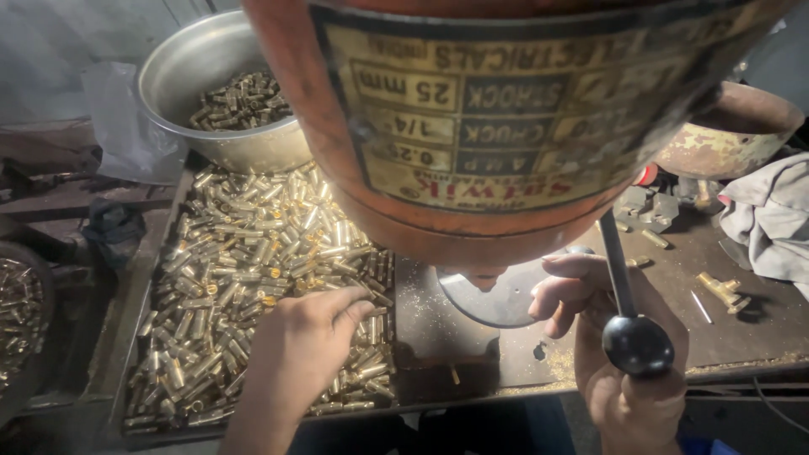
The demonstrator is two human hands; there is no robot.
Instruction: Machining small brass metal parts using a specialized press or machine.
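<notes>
Looming right up against the lens, top centre of the frame, is the orange drill press head (472, 126) with its worn data plate. Below it, lower right, the right hand (615, 345) sits by the feed lever (618, 265), whose black ball knob (637, 345) rests against the back of the palm; fingers are curled loosely inward, and I honestly can't tell if they're pinching anything. Just left of those fingers is the round drill table (497, 299), directly under the spindle.

Lower left of centre, the left hand (308, 337) is down in the tray of brass pieces (253, 278), fingertips bunched together on the pile, thumb tucked in. Can't see a single piece picked out. The brass mostly lies with long axes pointing up-frame or diagonal, a jumble really. So the stock is left of the drill table, and the left hand is clearly the nearer one to it.

Upper left there's a steel bowl (181, 72) with more brass, and a grey rag (771, 215) at far right.
</notes>
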